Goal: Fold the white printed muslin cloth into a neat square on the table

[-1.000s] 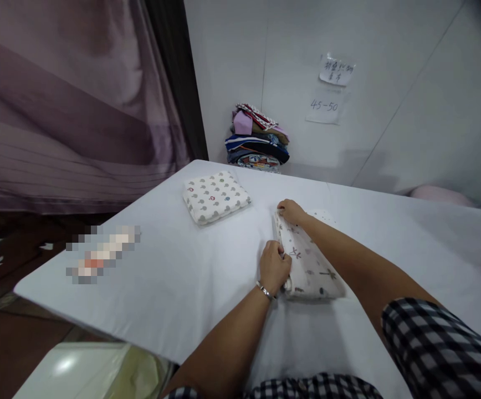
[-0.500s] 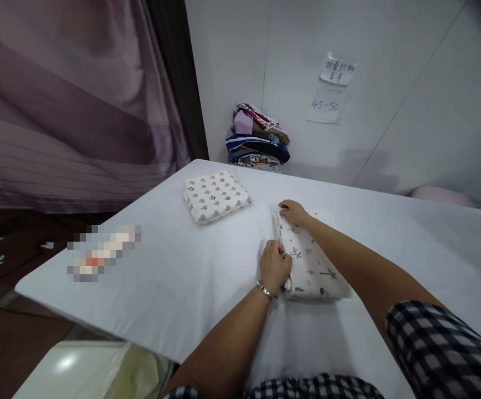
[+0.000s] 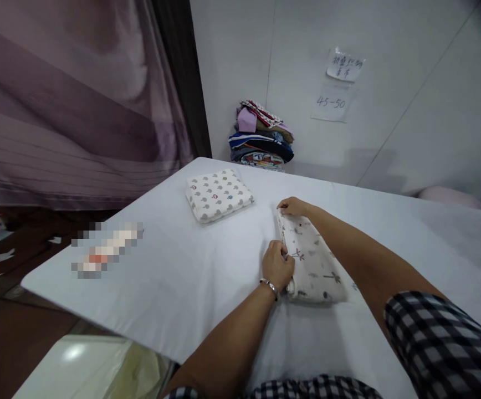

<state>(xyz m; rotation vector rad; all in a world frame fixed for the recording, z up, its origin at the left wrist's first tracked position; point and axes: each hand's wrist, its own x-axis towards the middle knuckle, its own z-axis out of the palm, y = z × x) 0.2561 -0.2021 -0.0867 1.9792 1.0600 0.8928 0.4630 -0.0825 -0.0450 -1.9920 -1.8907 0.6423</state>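
A folded white cloth (image 3: pixel 313 266) printed with small palm trees and other motifs lies in front of me on the white-covered table. My left hand (image 3: pixel 279 267), with a bracelet at the wrist, is closed on its left edge near the middle. At the far left corner my right hand (image 3: pixel 293 206) pinches the layers between thumb and fingers. My right forearm crosses over the cloth's right side and hides part of it. Farther left, apart from both hands, rests a second folded white cloth (image 3: pixel 219 197) with grey, red and blue motifs.
Against the wall behind the table's far edge is a stack of folded fabrics (image 3: pixel 261 136). Paper signs (image 3: pixel 329 103) hang on the wall. A blurred-out item (image 3: pixel 109 250) lies at the table's left. A pink curtain (image 3: pixel 70 111) hangs at left; a white surface (image 3: pixel 72 360) stands below.
The view has shifted slightly. Both hands keep their hold on the palm-tree cloth. A dotted flap seen beyond my right forearm earlier no longer shows there.
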